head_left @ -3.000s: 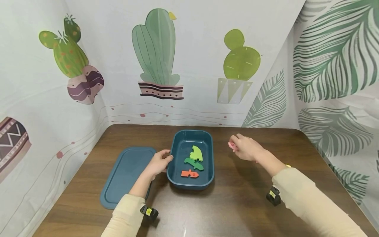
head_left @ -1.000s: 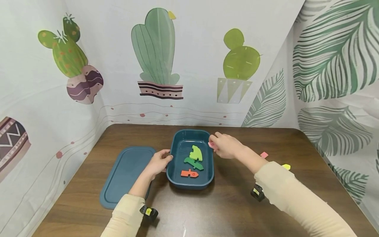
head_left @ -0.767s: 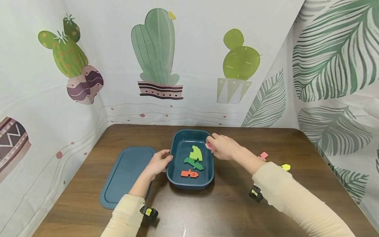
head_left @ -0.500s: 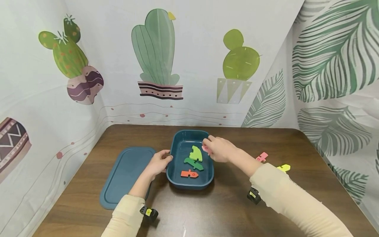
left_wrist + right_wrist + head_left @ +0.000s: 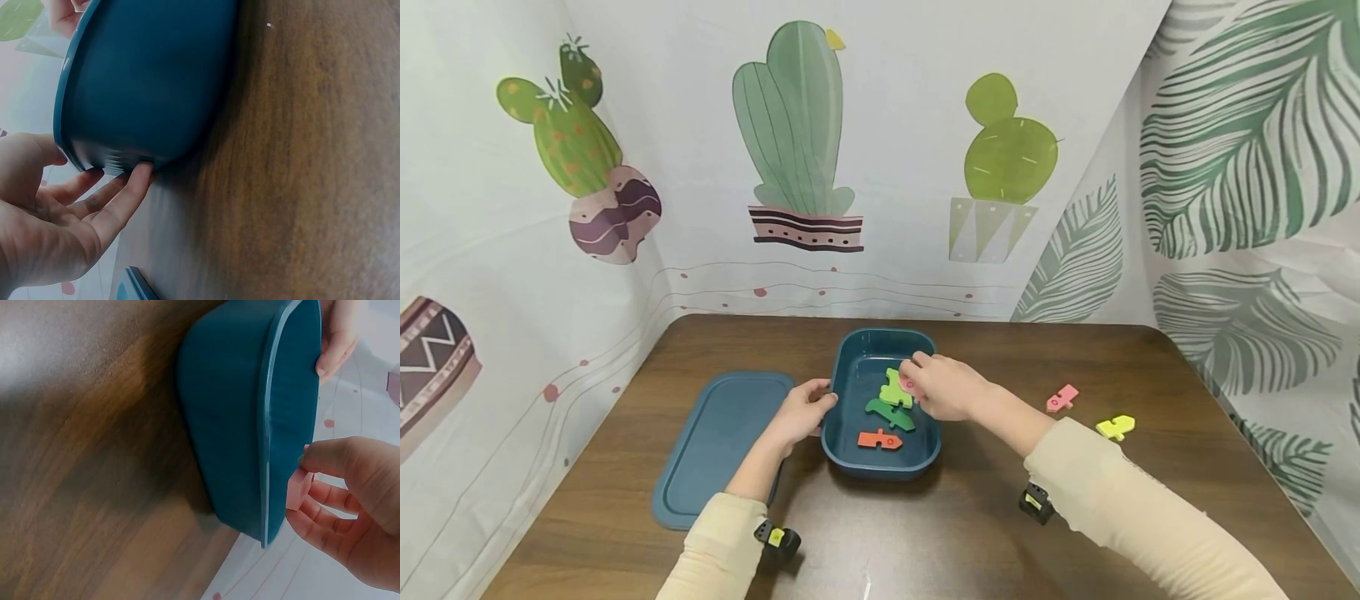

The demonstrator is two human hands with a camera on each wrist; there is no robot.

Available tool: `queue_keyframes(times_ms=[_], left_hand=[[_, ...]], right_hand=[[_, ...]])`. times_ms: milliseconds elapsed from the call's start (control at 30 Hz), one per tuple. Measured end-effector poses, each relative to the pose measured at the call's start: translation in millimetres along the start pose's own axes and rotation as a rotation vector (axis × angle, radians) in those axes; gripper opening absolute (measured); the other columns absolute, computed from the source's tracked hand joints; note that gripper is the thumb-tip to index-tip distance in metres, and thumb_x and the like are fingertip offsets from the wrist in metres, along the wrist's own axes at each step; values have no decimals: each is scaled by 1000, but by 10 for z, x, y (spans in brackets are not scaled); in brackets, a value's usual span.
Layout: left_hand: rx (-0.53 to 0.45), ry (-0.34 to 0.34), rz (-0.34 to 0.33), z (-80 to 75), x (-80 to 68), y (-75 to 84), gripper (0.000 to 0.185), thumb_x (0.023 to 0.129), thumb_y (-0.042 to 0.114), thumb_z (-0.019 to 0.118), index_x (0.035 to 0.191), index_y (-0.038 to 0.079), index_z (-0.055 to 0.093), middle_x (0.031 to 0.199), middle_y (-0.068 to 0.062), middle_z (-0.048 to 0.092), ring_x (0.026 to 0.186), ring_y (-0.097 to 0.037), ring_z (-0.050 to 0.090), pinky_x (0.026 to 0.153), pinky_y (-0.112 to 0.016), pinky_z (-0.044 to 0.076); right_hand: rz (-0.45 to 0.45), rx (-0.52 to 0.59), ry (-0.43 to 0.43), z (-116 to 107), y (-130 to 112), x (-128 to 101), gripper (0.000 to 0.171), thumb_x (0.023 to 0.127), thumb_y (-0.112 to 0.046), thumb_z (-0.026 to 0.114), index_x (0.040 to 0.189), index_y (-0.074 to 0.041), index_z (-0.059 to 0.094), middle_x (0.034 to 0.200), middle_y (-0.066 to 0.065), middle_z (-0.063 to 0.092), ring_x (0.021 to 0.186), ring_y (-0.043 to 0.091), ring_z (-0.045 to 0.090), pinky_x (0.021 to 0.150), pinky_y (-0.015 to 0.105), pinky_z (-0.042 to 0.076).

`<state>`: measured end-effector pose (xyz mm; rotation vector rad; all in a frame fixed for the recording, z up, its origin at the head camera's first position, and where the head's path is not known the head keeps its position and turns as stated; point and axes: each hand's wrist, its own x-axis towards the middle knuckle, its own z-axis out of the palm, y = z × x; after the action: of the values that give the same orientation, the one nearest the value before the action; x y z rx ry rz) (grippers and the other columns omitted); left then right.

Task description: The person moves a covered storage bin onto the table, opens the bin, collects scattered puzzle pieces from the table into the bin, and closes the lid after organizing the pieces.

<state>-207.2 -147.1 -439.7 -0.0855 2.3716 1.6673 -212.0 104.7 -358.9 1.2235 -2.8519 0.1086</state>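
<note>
Pink foam piece [image 5: 907,384], pinched in the right hand [image 5: 943,387], is hanging over the teal bin [image 5: 880,462] while the left hand [image 5: 801,410] is steadying its wall with relaxed fingers; releasing it inside seemingly comes next.

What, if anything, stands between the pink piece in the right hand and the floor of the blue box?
Nothing blocks it: the right hand pinches the pink piece over the open box; the light green piece lies just beside it.
</note>
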Motion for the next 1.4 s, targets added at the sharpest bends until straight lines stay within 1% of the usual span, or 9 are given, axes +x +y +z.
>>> queue_keyframes(times_ms=[133,333,633,833,1033,1167,1400], left_hand=[[-1,1,-2,-3,-4,4,43,93,19,52,133,4,45,124,-17,54,91,-26,62,68,-39,56],[-8,-1,-2,-7,-7,2,43,93,18,52,133,4,44,124,-17,54,90,-25,63,67,-39,56],[-4,0,-1,-3,-3,-2,43,93,19,52,133,4,44,123,-17,54,90,-26,63,68,-39,56],[3,7,-3,3,-13,17,43,93,19,51,133,4,44,123,-17,54,92,-26,62,68,-40,56],[16,15,2,4,-15,30,44,93,19,52,133,4,44,124,-17,54,93,-26,61,67,-40,56],[17,17,2,0,-13,32,43,93,19,52,133,4,45,123,-17,54,93,-26,61,67,-40,56],[9,12,3,-7,-11,24,43,93,19,52,133,5,45,123,-17,55,93,-26,62,67,-40,56]], right_hand=[[-14,2,-7,10,-40,14,34,76,-10,70,106,-8,54,90,6,53,73,18,52,67,28,50],[-7,9,-20,31,-96,33,38,77,-12,70,111,-10,54,95,7,55,77,19,54,70,28,52],[-31,-6,-8,29,-176,67,36,76,-13,70,108,-11,54,95,6,54,78,19,54,69,28,51],[-56,11,-20,40,-218,87,35,77,-13,70,109,-12,54,96,5,55,77,18,53,71,27,50],[-48,17,-41,56,-240,97,37,78,-14,69,112,-12,54,98,5,56,79,16,55,72,26,51],[-52,27,-39,73,-243,100,37,78,-13,70,112,-12,54,99,5,56,80,16,55,73,26,51],[-64,46,-43,103,-276,113,38,78,-15,72,112,-11,54,97,5,55,79,16,55,74,26,51]])
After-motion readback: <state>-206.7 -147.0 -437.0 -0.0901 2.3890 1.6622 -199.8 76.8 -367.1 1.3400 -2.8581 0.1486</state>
